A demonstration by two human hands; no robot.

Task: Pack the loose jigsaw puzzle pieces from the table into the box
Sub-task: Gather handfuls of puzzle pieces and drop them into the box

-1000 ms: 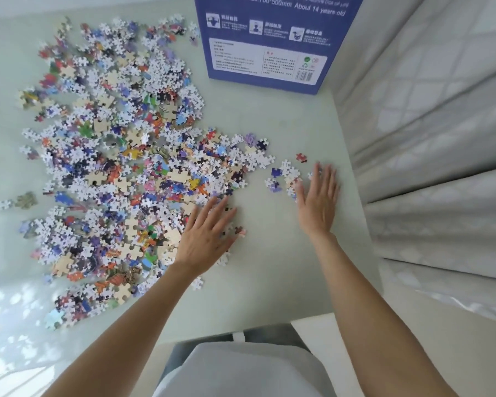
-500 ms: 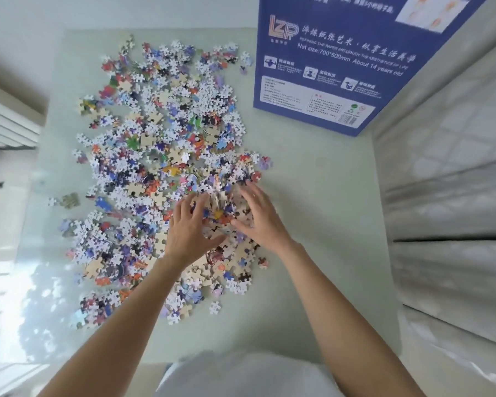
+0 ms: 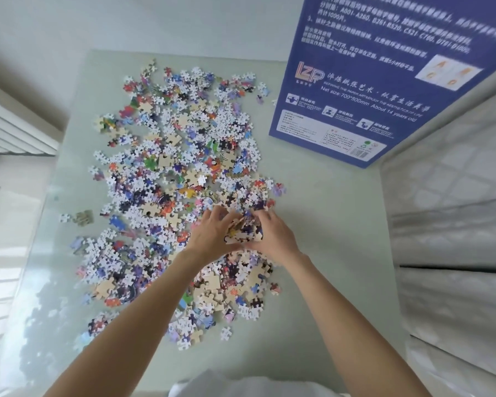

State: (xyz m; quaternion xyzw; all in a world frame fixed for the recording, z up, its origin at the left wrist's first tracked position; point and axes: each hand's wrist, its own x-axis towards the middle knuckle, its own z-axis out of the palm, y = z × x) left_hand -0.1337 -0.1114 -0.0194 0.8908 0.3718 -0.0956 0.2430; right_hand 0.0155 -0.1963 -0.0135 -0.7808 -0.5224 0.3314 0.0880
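Loose jigsaw pieces (image 3: 178, 173), many white-backed and many coloured, lie spread over the pale green table (image 3: 327, 224). The blue puzzle box (image 3: 378, 81) with white print stands at the far right of the table. My left hand (image 3: 209, 236) and my right hand (image 3: 275, 236) are cupped together at the pile's right side. Between them they hold a heap of pieces (image 3: 244, 230), fingers curled round it from both sides. More pieces lie under and behind my forearms.
A grey quilted cover (image 3: 455, 239) runs along the table's right edge. A white slatted blind (image 3: 15, 130) is at the left. A small joined patch of pieces (image 3: 83, 216) sits apart at the pile's left. Bare table lies between the pile and the box.
My right hand swept the stray pieces from the right into the pile, then both hands closed together round a heap. The view has tilted up, showing more of the box.
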